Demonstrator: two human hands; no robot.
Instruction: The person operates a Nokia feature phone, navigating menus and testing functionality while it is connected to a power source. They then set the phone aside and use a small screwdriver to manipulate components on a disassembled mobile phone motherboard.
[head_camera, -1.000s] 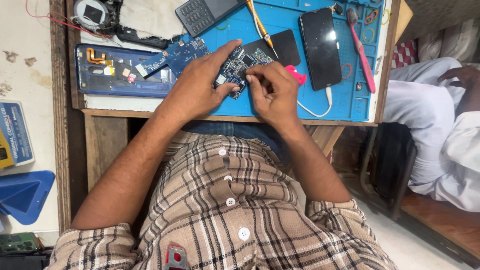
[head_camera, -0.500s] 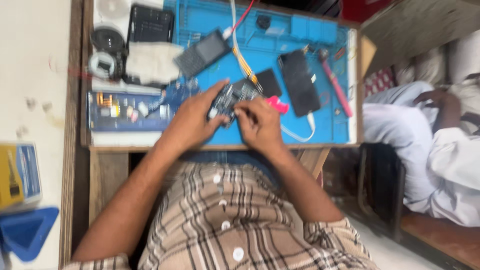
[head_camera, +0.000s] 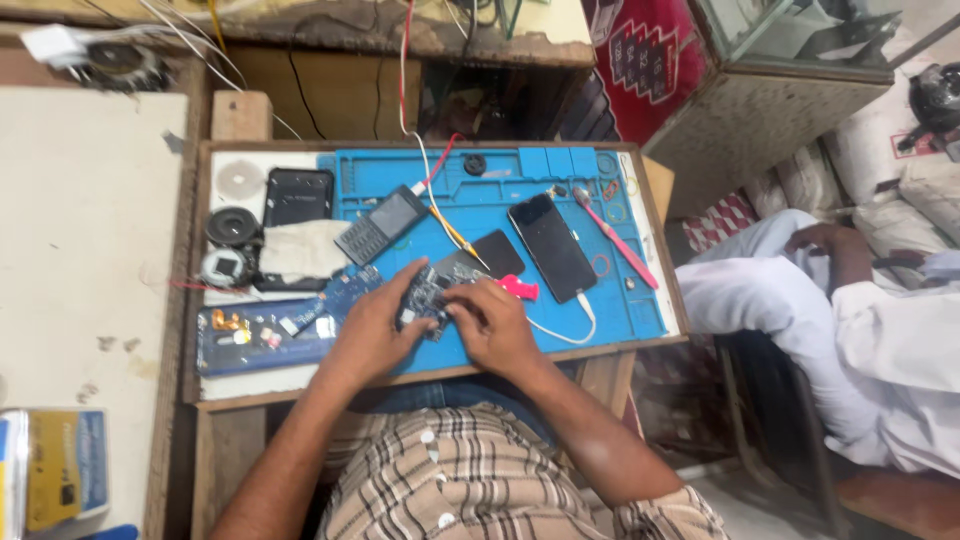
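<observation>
A small dark circuit board (head_camera: 428, 293) lies on the blue work mat (head_camera: 540, 180) near the table's front edge. My left hand (head_camera: 372, 330) grips the board's left side with thumb and fingers. My right hand (head_camera: 488, 325) presses on the board's right side, fingers curled over it. Part of the board is hidden under both hands. A pink tool piece (head_camera: 518, 289) sticks out just past my right hand.
On the mat lie a keypad phone (head_camera: 380, 225), a black smartphone (head_camera: 551, 246) with a white cable, a pink-handled tool (head_camera: 615, 238) and a dark square part (head_camera: 497, 252). Left of it sit a phone shell (head_camera: 297, 196), cloth and round parts. Another person (head_camera: 860, 330) in white sits at the right.
The camera has pulled back and tilted up, showing more of the table and the shelf behind. Both hands remain on the circuit board.
</observation>
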